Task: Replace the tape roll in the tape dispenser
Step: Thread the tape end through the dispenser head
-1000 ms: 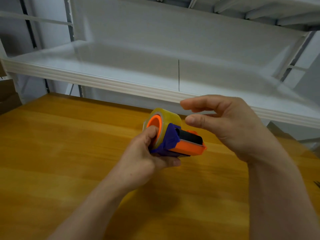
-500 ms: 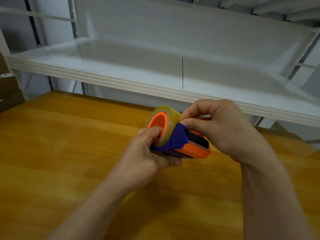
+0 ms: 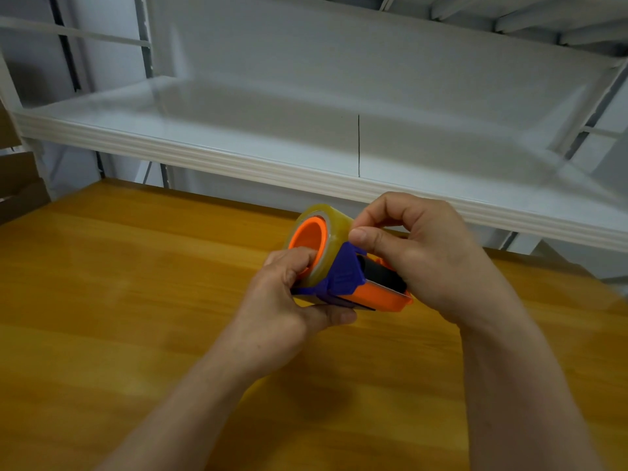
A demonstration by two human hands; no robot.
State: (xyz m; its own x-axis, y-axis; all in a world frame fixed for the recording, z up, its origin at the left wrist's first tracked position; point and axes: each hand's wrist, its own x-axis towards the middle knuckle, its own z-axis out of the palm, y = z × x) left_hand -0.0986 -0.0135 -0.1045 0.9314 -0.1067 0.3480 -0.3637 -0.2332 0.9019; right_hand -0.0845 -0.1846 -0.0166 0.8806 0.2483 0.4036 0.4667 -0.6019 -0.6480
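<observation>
A blue and orange tape dispenser is held above the wooden table. A clear yellowish tape roll sits on its orange hub. My left hand grips the dispenser from below, thumb against the roll's side. My right hand comes in from the right, thumb and forefinger pinched at the roll's outer surface just above the blue guard. Its palm hides the far side of the dispenser.
A white metal shelf runs along the back, overhanging the table's far edge. Cardboard boxes stand at the far left. Bare tabletop stretches to the left and front of the hands.
My right hand, open and apart from the dispenser a second ago, has moved in and pinched its fingers onto the roll. My left hand keeps its hold.
</observation>
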